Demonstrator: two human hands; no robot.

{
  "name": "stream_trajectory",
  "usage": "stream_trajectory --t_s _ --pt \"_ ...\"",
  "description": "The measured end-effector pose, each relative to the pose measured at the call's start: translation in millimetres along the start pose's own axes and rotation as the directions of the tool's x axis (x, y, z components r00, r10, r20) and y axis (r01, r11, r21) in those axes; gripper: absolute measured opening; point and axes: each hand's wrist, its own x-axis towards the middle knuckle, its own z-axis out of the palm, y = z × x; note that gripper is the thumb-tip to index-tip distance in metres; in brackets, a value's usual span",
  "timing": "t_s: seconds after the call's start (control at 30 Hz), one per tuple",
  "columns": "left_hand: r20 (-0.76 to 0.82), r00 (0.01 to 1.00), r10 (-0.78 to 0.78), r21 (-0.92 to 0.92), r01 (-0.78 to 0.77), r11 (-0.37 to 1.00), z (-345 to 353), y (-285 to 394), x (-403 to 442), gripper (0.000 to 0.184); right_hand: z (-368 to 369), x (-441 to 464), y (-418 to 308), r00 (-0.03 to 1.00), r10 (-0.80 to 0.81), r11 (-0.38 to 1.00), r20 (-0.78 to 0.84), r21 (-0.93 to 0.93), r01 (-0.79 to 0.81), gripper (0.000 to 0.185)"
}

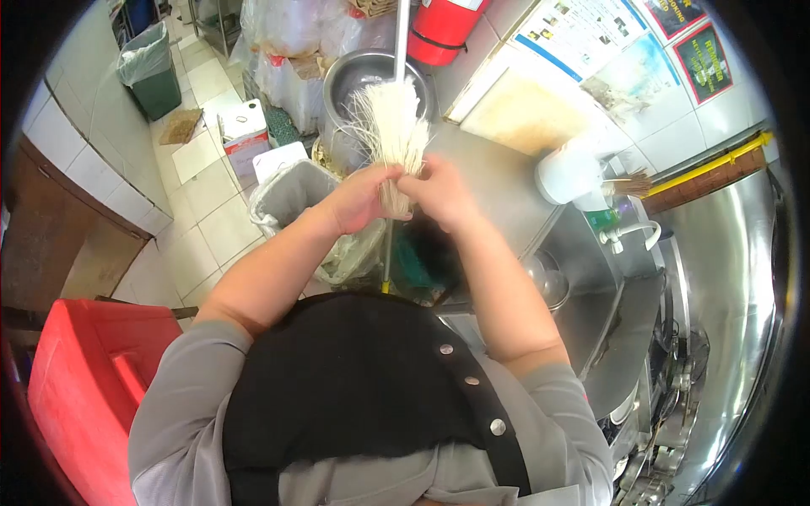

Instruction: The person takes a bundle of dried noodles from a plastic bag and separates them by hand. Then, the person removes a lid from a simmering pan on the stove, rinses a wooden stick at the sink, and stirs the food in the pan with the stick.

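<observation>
A bundle of dried rice noodles (pixel 390 126) stands upright between my hands, its loose ends fanned out toward the top. My left hand (pixel 364 198) wraps around the lower part from the left. The fingers of my right hand (pixel 439 194) close on the same part from the right, close to the left fingertips. Behind the noodles is a round metal bowl (pixel 344 78), partly covered by them. A long pale pole (pixel 402 42) passes behind the bundle, and its lower part shows beneath my hands.
Below my left forearm stands a lined bin (pixel 283 198). To the right run a steel counter (pixel 494 169), a white container (pixel 561 173) and a tap (pixel 629 236). A red fire extinguisher (pixel 443 29) is at the back; a red plastic box (pixel 93 379) is at left.
</observation>
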Motion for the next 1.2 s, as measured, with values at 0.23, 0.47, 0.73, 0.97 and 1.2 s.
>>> stream_trajectory --t_s 0.23,0.47,0.73,0.97,1.2 --pt "0.035 0.999 -0.022 0.097 0.018 0.995 -3 6 -2 0.036 -14 -2 -14 0.978 0.175 0.984 0.114 -0.057 -0.170 0.043" --pt "-0.053 0.984 -0.170 0.053 0.173 0.984 -19 5 12 0.044 -26 -3 -13 0.989 0.098 0.969 0.109 -0.236 -0.070 0.042" --pt "0.184 0.885 -0.427 0.268 0.373 0.888 -21 24 13 0.049 -41 -9 -41 0.684 -0.603 0.084 0.411 -0.820 0.567 0.067" --pt "0.240 0.805 -0.542 0.294 0.472 0.831 -25 58 16 0.073 -25 3 -54 0.893 0.108 0.616 0.437 -0.735 0.285 0.058" --pt "-0.165 0.969 -0.182 0.256 0.220 0.941 -38 31 18 0.096 -25 19 23 0.993 0.101 0.991 0.068 -0.098 -0.094 0.046"
